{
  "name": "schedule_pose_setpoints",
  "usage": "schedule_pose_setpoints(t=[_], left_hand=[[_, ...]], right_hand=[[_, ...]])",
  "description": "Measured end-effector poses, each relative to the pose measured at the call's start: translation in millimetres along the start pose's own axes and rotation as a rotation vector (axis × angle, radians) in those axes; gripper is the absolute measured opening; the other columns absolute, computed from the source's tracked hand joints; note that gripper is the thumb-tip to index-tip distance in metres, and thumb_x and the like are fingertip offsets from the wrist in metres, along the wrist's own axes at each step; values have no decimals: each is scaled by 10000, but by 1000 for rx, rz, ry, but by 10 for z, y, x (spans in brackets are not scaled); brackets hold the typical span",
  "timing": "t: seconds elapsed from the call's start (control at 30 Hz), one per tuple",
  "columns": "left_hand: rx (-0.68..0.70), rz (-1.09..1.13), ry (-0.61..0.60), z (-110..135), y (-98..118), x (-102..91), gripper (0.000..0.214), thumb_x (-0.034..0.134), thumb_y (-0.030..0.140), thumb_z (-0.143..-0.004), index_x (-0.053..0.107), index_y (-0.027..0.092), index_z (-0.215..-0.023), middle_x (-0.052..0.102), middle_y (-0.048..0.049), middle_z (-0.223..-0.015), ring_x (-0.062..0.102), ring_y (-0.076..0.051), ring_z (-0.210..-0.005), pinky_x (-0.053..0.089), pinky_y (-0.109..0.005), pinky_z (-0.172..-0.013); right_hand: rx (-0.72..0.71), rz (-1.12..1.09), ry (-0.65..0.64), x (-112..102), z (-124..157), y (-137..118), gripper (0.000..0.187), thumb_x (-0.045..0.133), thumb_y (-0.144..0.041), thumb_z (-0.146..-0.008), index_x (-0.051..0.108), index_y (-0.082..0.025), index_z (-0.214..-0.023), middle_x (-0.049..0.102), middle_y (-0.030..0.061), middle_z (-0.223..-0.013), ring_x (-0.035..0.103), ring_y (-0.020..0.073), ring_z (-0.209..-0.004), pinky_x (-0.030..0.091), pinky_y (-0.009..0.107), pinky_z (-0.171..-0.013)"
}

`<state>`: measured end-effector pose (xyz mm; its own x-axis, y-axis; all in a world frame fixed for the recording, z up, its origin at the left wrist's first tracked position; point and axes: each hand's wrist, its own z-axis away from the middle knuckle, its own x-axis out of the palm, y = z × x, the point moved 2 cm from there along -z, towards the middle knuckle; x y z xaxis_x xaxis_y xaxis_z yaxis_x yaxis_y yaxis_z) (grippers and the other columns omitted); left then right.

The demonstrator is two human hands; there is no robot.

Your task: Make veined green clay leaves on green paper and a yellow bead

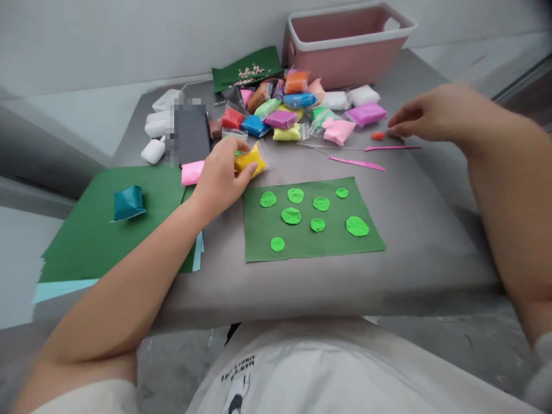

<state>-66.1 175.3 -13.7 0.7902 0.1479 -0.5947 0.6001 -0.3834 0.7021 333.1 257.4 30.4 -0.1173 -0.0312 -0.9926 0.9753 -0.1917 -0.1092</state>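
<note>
My left hand [226, 172] is closed on a yellow clay packet [254, 161], thumb in front and fingers behind. A pink clay packet [192, 172] lies beside that hand. At the right, my right hand [431, 118] reaches down to the table with its fingertips drawn together; what they pinch, if anything, is hard to see. Just left of those fingertips lies a small orange-red piece [378, 136]. Two pink modelling tools [357, 164] rest nearby. In front, a dark green sheet [259, 230] carries several flattened bright green clay discs [291, 216].
Several coloured clay packets [281, 119] are heaped at the back, before a pink bin [345, 60] and a green sheet with pink dots [254, 70]. Left are a dark flat object [192, 135], white items [153, 150] and stacked green sheets [86, 230] under a teal packet [128, 202].
</note>
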Motion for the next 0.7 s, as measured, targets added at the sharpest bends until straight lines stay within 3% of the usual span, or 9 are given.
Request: schedule_pose_setpoints(t=[0.07,0.13,0.2,0.3,0.37,0.43,0.53,0.7], left_hand=[[37,-97,-8,6,15,-26,286,838,233,-814,681,269,-1050,707,-109,-1193,644,-364,-1218,492,-544,-1155],[101,-167,27,39,141,-54,274,827,223,-841,692,277,-1073,709,-116,-1287,593,-391,-1330,408,-588,-1242],[194,-215,37,103,357,-59,227,790,239,-901,710,259,-1112,707,-118,-1368,575,-379,-1367,375,-583,-1263],[221,-58,-12,240,681,-7,120,695,277,-1012,747,225,-1108,768,-87,-1184,685,-287,-1155,506,-471,-1097],[113,156,-68,324,797,59,117,686,306,-1037,758,221,-1073,773,-63,-1063,719,-227,-971,560,-383,-871],[34,311,-117,381,836,129,138,805,313,-966,759,225,-1062,767,-35,-984,730,-199,-907,556,-339,-784],[16,395,-144,416,815,196,306,926,247,-840,751,229,-1090,776,-4,-916,757,-189,-889,565,-317,-767],[60,363,-93,427,794,210,281,886,271,-891,782,232,-1149,798,2,-901,771,-181,-849,634,-334,-828]], right_hand=[[-22,-132,74,-6,87,-105,324,812,-250,-930,856,-103,-1216,849,132,-1134,749,197,-1104,473,418,-871],[-137,-433,151,-8,266,-270,279,854,-164,-903,859,-143,-1181,849,126,-1120,752,153,-956,511,381,-841],[-338,-759,104,12,525,-494,199,885,-94,-863,851,-166,-1045,836,95,-990,729,150,-819,539,368,-771],[-568,-1020,-43,80,934,-834,139,859,-93,-869,789,-195,-932,767,23,-812,726,172,-755,595,382,-770],[-646,-1129,-150,146,1132,-1001,134,861,-132,-850,766,-219,-891,741,5,-810,727,182,-763,631,388,-775],[-669,-1165,-214,218,1249,-1101,137,893,-239,-835,771,-234,-896,726,8,-826,730,198,-789,651,402,-782],[-666,-1209,-297,304,1325,-1160,209,909,-368,-801,767,-248,-896,733,19,-839,729,212,-795,664,410,-767],[-668,-1265,-316,342,1364,-1167,239,904,-406,-789,752,-251,-891,746,15,-832,726,199,-755,678,408,-745]])
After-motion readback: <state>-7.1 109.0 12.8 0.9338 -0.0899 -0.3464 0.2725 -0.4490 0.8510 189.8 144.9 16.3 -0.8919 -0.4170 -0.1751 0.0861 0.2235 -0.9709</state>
